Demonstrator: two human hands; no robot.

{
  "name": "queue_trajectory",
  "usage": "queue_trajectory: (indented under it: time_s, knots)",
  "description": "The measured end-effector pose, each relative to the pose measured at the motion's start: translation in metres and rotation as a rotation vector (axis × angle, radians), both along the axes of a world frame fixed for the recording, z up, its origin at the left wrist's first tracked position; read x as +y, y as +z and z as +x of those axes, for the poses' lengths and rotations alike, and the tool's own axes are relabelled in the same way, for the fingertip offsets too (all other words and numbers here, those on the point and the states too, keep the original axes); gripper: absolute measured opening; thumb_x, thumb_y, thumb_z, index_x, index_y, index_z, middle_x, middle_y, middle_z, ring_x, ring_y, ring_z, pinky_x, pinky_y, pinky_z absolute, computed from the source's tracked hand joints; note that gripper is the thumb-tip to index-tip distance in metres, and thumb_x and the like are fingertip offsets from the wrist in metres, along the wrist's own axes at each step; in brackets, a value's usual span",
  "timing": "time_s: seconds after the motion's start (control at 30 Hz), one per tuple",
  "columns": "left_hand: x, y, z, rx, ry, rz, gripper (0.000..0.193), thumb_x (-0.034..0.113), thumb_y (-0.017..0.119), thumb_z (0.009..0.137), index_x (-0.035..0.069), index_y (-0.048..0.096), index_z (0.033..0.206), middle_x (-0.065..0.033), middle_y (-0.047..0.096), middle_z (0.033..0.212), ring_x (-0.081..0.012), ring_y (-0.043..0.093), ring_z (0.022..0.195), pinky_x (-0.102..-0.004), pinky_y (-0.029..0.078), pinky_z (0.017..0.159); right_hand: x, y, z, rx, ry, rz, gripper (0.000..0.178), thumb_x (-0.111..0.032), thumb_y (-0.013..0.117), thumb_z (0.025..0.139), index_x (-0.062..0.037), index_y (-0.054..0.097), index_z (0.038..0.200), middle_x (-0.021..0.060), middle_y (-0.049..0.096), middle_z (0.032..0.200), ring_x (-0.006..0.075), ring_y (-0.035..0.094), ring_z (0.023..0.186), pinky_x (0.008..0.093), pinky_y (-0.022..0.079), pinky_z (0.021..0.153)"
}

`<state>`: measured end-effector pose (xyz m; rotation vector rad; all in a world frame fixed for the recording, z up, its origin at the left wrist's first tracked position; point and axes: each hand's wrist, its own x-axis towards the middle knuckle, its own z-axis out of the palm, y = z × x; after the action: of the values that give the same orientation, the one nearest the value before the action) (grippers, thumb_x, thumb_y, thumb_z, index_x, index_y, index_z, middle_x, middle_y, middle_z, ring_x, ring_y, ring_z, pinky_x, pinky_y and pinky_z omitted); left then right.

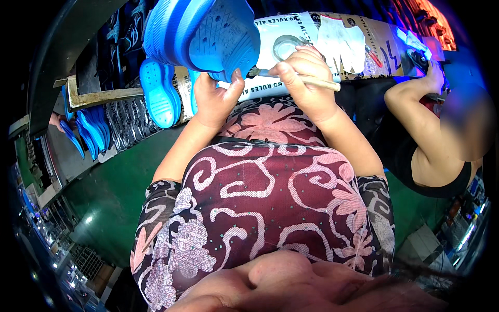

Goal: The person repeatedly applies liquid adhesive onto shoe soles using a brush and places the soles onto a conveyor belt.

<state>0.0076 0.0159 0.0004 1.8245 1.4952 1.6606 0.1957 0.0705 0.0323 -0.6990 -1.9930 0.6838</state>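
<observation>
In my left hand (215,101) is a big blue shoe sole (223,39), tilted up, its hollow inner side with small marks facing right. My thumb presses on its lower rim and the fingers are partly hidden behind it. My right hand (309,86) closes around a brush (325,83) with a pale wooden handle. The dark tip of the brush is at the sole's lower edge; whether it touches cannot be told. Just beyond my right fingers stands a round clear dish (287,48). Another blue sole (160,96) lies left of my left hand.
The bench bears printed white sheeting (270,28) and torn white paper (340,44). A red-handled tool (373,58) lies farther right. Several blue soles (93,130) stand on a rack at left beside a wooden bar (109,96). A co-worker (426,151) sits close at right.
</observation>
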Motion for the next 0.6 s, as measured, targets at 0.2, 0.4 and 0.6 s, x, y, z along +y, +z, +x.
queue_trajectory:
  time_s: [0.2, 0.4, 0.6]
  knots:
    - [-0.0001, -0.0061, -0.0055, 0.027, 0.003, -0.001, 0.030, 0.001, 0.065, 0.070, 0.000, 0.051, 0.096, -0.0114, 0.062, 0.079, -0.0186, 0.061, 0.068, -0.0273, 0.047, 0.062, -0.0028, 0.0020, 0.0042, -0.038, 0.005, 0.032, 0.025, -0.018, 0.054, 0.083, -0.0051, 0.062, 0.064, 0.0053, 0.056, 0.058, 0.0206, 0.052, 0.058, 0.0329, 0.039, 0.075]
    - [0.0005, -0.0063, -0.0041, -0.058, -0.002, -0.025, 0.032, 0.000, 0.065, 0.069, 0.000, 0.050, 0.098, -0.0111, 0.062, 0.079, -0.0178, 0.061, 0.069, -0.0268, 0.047, 0.063, 0.0037, 0.0024, 0.0078, 0.082, -0.048, -0.044, 0.019, -0.016, 0.061, 0.076, -0.0049, 0.061, 0.061, 0.0053, 0.055, 0.057, 0.0219, 0.051, 0.055, 0.0311, 0.037, 0.061]
    - [-0.0001, -0.0053, -0.0084, 0.053, -0.038, -0.031, 0.036, -0.002, 0.063, 0.069, -0.001, 0.048, 0.102, -0.0112, 0.062, 0.082, -0.0170, 0.061, 0.071, -0.0266, 0.047, 0.065, 0.0026, -0.0009, 0.0001, 0.015, -0.024, 0.098, 0.019, -0.015, 0.061, 0.076, -0.0045, 0.061, 0.061, 0.0062, 0.053, 0.056, 0.0222, 0.049, 0.055, 0.0313, 0.037, 0.061]
